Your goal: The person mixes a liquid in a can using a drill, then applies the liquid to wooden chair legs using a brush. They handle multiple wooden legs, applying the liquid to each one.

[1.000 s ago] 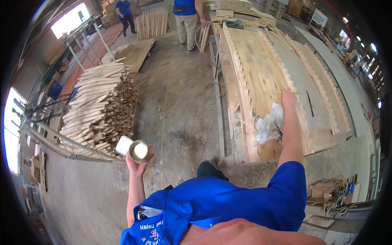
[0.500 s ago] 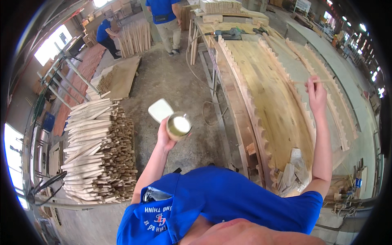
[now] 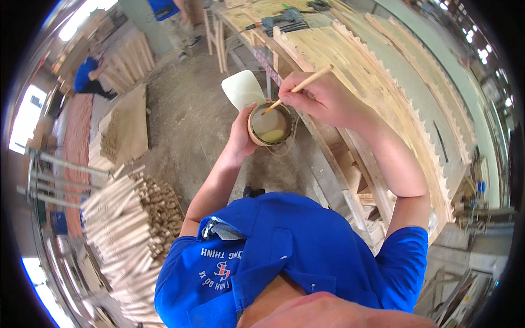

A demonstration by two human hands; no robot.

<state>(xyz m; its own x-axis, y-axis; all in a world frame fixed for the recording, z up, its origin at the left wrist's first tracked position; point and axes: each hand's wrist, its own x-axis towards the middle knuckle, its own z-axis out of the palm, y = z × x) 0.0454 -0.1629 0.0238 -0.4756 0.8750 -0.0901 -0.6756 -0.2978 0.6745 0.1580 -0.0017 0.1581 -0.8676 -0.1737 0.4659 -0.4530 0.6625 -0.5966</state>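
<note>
Head view: left hand point(image 3: 239, 132) is gripping a round cup point(image 3: 267, 144), fingers wrapping its left side and the thumb lying near the rim; cup is being held up over the gap between floor and bench, mouth facing the camera, with murky liquid point(image 3: 270, 121) showing inside, greyish on the far side and yellow-green on the near side; right hand point(image 3: 322, 101) is pinching a thin wooden stick point(image 3: 307, 82) between thumb and fingers, grip pressed together; stick is slanting down to the left, its dark lower tip sitting inside the cup's mouth; whether that tip is touching the liquid, I can't tell; white rounded panel point(image 3: 242, 90) is jutting out beyond the left hand, right next to the cup; can't tell whether the hand is holding it or the cup is carrying it.

Right forearm is passing over the long wooden panel point(image 3: 350, 65) on the bench; scalloped strips are running along that panel; power tool point(image 3: 284, 23) is lying near its far end; dark thin rod point(image 3: 441, 141) is lying farther right.

Left side: stack of wooden pieces point(image 3: 128, 229) is standing on the concrete floor point(image 3: 186, 136); co-worker in a blue top point(image 3: 86, 74) is bending beside upright slats point(image 3: 128, 57); second person point(image 3: 164, 8) is standing near the bench's far end, partly cut off.
</note>
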